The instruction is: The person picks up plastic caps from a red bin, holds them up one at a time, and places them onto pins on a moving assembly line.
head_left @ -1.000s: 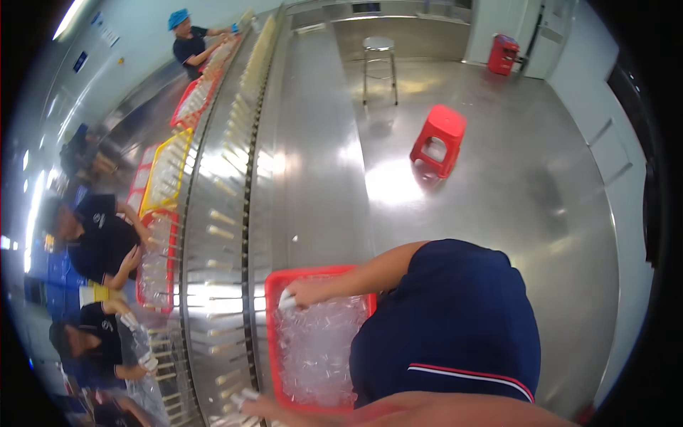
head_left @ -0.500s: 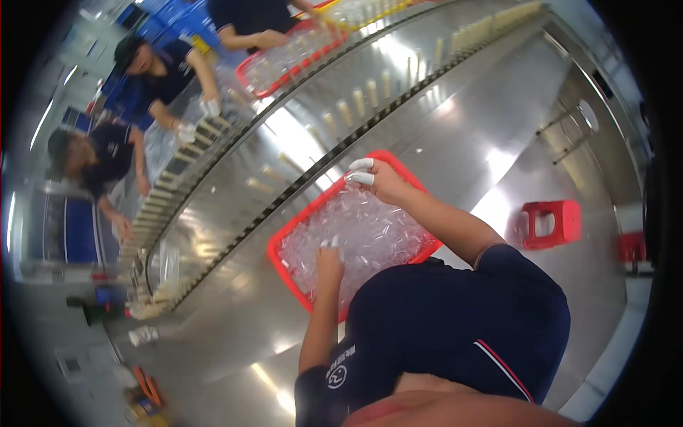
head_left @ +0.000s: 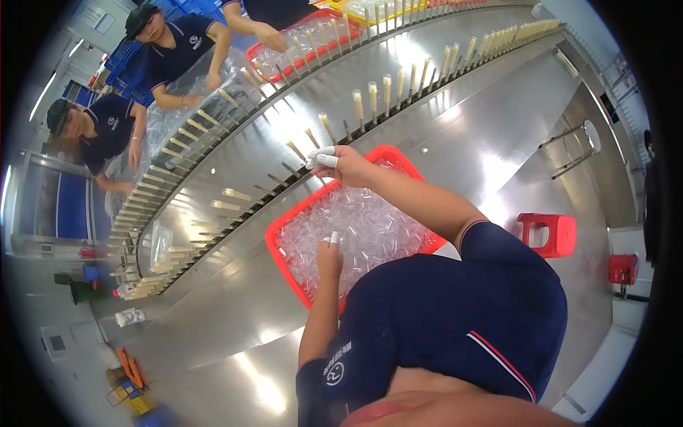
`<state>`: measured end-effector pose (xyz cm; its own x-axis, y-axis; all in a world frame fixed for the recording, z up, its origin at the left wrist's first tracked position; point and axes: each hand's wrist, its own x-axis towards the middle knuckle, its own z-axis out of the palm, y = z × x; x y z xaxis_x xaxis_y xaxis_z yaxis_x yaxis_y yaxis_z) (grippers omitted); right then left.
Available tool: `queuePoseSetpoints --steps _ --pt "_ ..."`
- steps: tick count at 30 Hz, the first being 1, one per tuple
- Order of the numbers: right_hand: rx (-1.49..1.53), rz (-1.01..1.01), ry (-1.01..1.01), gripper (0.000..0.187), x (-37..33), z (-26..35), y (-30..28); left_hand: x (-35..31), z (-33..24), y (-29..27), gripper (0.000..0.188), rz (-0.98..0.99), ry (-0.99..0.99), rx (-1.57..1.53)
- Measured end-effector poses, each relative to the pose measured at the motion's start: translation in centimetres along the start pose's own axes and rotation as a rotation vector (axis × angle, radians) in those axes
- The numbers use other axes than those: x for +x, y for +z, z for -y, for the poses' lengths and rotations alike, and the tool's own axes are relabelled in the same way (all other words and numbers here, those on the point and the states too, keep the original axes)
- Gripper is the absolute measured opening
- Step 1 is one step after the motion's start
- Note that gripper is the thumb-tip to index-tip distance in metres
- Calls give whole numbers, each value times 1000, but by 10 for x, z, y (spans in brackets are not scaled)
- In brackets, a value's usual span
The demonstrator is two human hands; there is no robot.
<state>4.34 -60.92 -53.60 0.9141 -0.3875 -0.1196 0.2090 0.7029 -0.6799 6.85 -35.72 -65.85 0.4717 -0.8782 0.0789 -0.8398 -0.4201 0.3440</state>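
1. Right hand reaches over the far edge of the red basket, beside the conveyor chain. Its white-covered fingertips are drawn close together; whether a tube is pinched between them, I cannot tell.
2. Left hand is over the near-left part of the same basket, knuckles up and fingers pointing away from the body. White covering shows at a fingertip; whether it grips anything, I cannot tell.
3. Short clear plastic tubes lie in a loose heap inside the red plastic basket, directly around and below the left hand and on the body side of the right hand.
4. This basket sits at a slant on the steel worktable, between the person's torso and the chain.
5. Ivory-coloured sticks stand in a row along the chain, several sheathed in clear tubes; the nearest are just beyond the right fingertips.
6. Across the line, co-workers' hands are near another red basket and clear plastic sheeting.
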Motion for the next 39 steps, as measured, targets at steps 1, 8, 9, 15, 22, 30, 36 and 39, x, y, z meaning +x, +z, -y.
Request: queuePoseSetpoints --steps 1,8,9,15,22,30,36,39 --pt "-10 -10 -10 22 1 -1 4 -1 0 -6 33 -3 -13 1" --pt "-478 3 -190 25 17 -2 26 -6 14 -30 25 -365 -157 -301" --pt "-631 9 -257 25 24 -9 30 -7 18 -32 25 -394 -192 -383" --pt "-1161 104 -454 24 37 -31 97 -19 34 -28 20 -446 -743 -1419" --pt "-1249 310 -362 25 22 -98 109 -36 28 -43 19 -502 -985 -1797" --pt "-1135 192 43 25 -33 -154 47 -77 45 -50 18 -476 -955 -1932" --pt "-1108 38 56 21 -49 -140 29 -91 61 -65 20 -445 -894 -1953" --pt "-1088 15 65 20 -58 -139 27 -94 70 -74 21 -395 -870 -1946"
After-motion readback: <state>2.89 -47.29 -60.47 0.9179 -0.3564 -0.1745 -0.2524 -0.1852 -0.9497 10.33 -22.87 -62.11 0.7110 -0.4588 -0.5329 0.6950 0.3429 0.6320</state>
